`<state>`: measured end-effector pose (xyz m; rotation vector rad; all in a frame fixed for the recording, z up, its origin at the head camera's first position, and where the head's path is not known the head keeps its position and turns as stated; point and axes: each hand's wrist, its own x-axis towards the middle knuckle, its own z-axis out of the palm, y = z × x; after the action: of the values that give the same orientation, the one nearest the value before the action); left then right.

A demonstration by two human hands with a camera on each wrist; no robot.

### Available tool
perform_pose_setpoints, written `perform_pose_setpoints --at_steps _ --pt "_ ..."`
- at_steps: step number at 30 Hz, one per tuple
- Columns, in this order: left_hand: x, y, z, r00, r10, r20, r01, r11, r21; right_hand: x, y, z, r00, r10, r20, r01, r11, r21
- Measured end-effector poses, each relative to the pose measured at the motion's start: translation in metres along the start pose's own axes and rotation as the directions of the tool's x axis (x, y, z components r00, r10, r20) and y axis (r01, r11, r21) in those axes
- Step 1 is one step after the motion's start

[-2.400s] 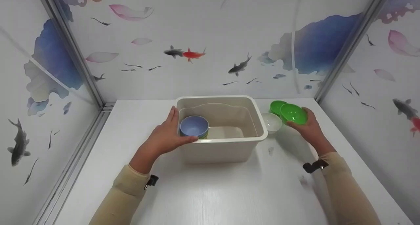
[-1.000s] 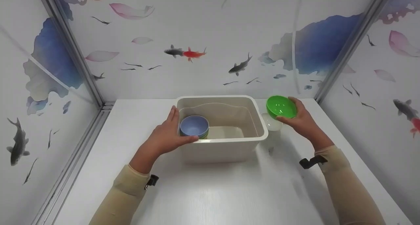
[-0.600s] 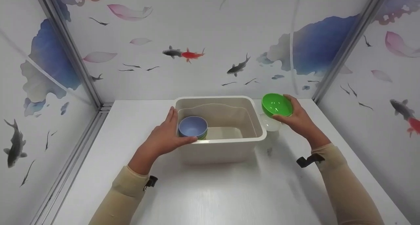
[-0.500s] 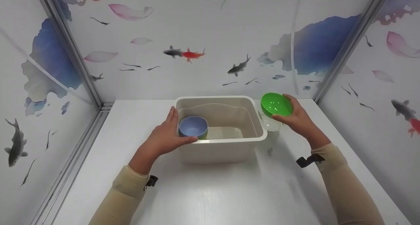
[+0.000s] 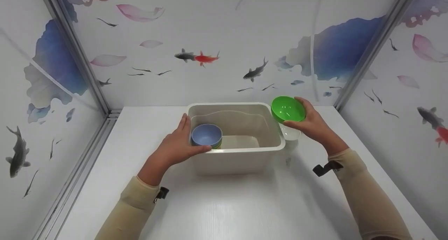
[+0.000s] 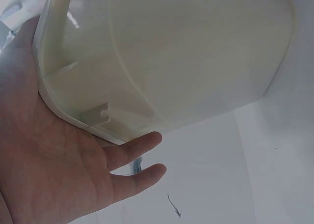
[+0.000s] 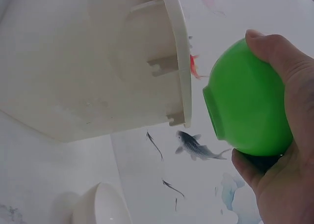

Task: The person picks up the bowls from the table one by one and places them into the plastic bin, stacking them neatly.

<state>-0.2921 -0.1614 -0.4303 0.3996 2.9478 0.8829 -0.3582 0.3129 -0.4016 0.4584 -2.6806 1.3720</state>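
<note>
My right hand (image 5: 315, 125) holds a green bowl (image 5: 287, 108) by its right side, thumb in front, above the right rim of a cream plastic bin (image 5: 229, 162). The right wrist view shows the green bowl (image 7: 250, 101) from outside, apart from the bin. Below it a white bowl (image 5: 291, 133) stands on the table, partly covered by the hand and the green bowl. My left hand (image 5: 175, 145) rests against the bin's front left corner, thumb along the rim; in the left wrist view its fingers (image 6: 140, 181) are straight. Inside the bin, at left, a blue bowl (image 5: 206, 135) tops a stack.
The white table (image 5: 224, 205) carries the bin near its back edge. Under the blue bowl a yellow-green bowl (image 5: 217, 145) shows a little. Printed white walls (image 5: 217, 79) close off the back and both sides, with metal posts (image 5: 75, 54) at the corners.
My right hand has raised the green bowl and carried it left, over the bin's right rim. A second green bowl behind it is no longer separately visible. The left hand has stayed put.
</note>
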Motion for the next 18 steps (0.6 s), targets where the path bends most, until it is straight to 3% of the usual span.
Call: perform_pose_setpoints --at_steps 18 --pt "-0.001 0.001 -0.001 1.0 -0.007 0.008 0.007 1.0 0.005 0.013 -0.024 0.012 0.996 -0.033 0.078 0.036 0.999 -0.041"
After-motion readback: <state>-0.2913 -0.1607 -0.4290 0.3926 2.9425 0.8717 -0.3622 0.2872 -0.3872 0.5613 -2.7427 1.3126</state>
